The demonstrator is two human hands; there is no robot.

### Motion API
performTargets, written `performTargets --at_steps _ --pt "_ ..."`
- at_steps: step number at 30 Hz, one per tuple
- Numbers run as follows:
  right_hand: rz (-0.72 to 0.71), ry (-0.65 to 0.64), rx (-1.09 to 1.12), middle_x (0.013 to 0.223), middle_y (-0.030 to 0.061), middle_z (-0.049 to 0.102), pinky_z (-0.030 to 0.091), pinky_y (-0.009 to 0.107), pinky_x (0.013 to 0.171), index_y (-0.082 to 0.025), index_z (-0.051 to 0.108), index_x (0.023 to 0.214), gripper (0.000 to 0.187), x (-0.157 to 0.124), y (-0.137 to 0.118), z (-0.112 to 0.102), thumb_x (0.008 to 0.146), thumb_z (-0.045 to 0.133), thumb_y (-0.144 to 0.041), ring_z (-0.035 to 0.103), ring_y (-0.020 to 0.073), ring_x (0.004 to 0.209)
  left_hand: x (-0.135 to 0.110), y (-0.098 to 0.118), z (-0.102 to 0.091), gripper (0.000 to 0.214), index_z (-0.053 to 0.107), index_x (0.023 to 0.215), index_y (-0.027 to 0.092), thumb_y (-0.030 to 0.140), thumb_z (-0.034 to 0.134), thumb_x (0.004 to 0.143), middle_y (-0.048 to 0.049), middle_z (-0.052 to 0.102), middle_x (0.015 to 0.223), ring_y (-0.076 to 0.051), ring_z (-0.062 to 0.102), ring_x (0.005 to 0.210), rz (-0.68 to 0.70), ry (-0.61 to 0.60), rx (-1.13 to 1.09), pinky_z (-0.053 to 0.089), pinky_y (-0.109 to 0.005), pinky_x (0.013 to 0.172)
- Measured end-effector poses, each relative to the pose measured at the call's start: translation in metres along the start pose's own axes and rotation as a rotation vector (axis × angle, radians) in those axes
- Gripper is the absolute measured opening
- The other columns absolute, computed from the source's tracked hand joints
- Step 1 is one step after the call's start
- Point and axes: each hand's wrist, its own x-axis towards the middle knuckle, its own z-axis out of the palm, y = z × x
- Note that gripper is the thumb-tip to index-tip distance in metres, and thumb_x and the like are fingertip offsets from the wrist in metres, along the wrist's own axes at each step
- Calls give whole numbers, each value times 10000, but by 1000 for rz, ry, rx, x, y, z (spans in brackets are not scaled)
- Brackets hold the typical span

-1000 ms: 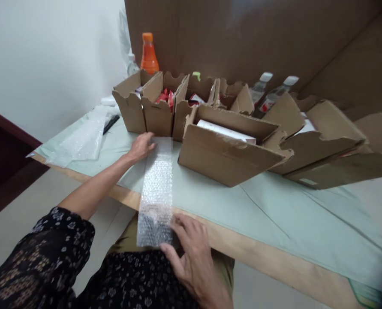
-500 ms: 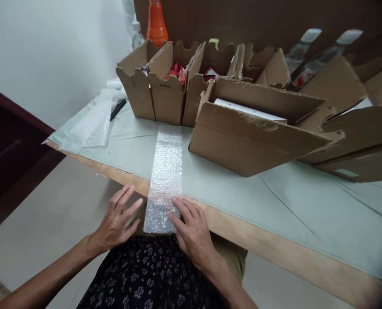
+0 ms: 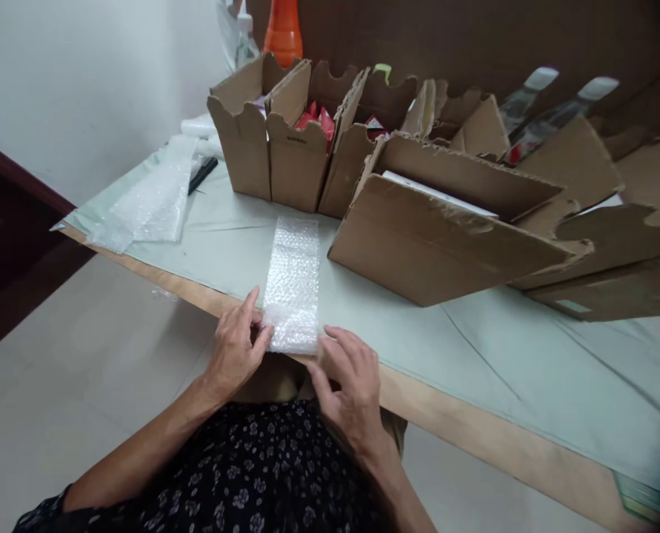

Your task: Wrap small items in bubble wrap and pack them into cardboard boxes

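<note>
A strip of clear bubble wrap (image 3: 293, 277) lies on the green cloth cover. Its near end is doubled back on itself at the table's edge. My left hand (image 3: 236, 346) is beside the near left corner, thumb tip against the wrap and index finger spread away from it. On the other side, my right hand (image 3: 352, 381) has its fingers slightly bent and the thumb apart, with fingertips close to the near right corner. Whether those fingertips touch the wrap, I cannot tell.
Several cut cardboard boxes (image 3: 296, 166) line the back, some holding red packets. A larger box (image 3: 446, 244) tilts forward at right. More bubble wrap (image 3: 152, 196) and a black object (image 3: 201, 176) lie at left. Bottles stand behind, one an orange bottle (image 3: 284, 33). The wooden edge (image 3: 463, 422) runs in front.
The bubble wrap's near end, which hung over the edge, is now folded up onto the strip. My left hand has moved in to its left side; my right hand has shifted to the right.
</note>
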Motion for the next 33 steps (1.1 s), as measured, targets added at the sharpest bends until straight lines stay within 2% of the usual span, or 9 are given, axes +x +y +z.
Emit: performTargets --at_steps 3,5,11,15,18,21,27,30,33 --pt "-115 -243 -26 1449 128 632 498 493 1003 -214 619 1315 352 1 -3 1 963 605 -191 552 320 1360 0 -1 0 654 339 1578 194 247 594 978 -10 678 859 -212 648 808 18 -36 24 553 -414 870" --pt "-143 -314 -28 1421 110 663 494 482 994 -213 650 1265 298 6 -2 6 979 583 -167 559 311 1360 -1 -1 -5 621 371 1561 201 231 589 980 -14 671 869 -208 643 796 23 -45 33 555 -414 867" --pt "-125 -265 79 1217 78 770 503 410 933 -203 701 1163 266 18 4 10 979 566 -66 676 250 1188 -12 5 -30 549 520 1445 217 280 691 927 -153 643 1331 -328 605 1245 200 -72 -32 501 -511 1037" --pt "20 -281 182 1014 40 801 537 361 800 -228 720 1128 253 29 2 6 1033 503 -138 728 199 883 -9 10 -34 267 661 1212 217 158 626 954 -63 768 1035 -233 696 967 175 -84 -115 532 -408 884" --pt "101 -181 114 1063 70 782 540 387 819 -228 710 1167 244 34 -3 1 1057 492 -232 725 225 940 0 8 -28 186 698 1132 198 189 603 972 -42 775 925 -193 677 791 53 -75 -137 538 -354 747" --pt "40 -63 22 1149 100 749 524 407 864 -230 687 1197 216 30 -6 -4 1033 547 -229 697 249 1053 7 5 -20 194 705 1132 174 211 601 972 -41 765 886 -195 666 763 16 -81 -102 541 -366 749" --pt "-145 -320 -7 1327 98 715 472 475 980 -214 665 1241 256 25 -1 7 1013 560 -163 581 302 1312 5 1 -19 265 675 1216 138 199 580 976 -116 710 1059 -244 685 963 27 -74 -16 548 -403 858" --pt "-111 -305 61 1172 67 772 476 455 960 -221 677 1213 257 30 3 11 1035 512 -136 637 265 1198 1 2 -28 278 663 1236 176 230 622 967 -130 696 1199 -274 654 1117 121 -83 -44 517 -434 949" --pt "-24 -338 153 1029 39 783 505 424 902 -246 687 1185 224 33 3 5 1050 517 -190 674 227 975 -2 3 -35 217 676 1178 215 197 631 966 -68 749 1070 -246 668 1031 193 -152 -119 503 -416 909"
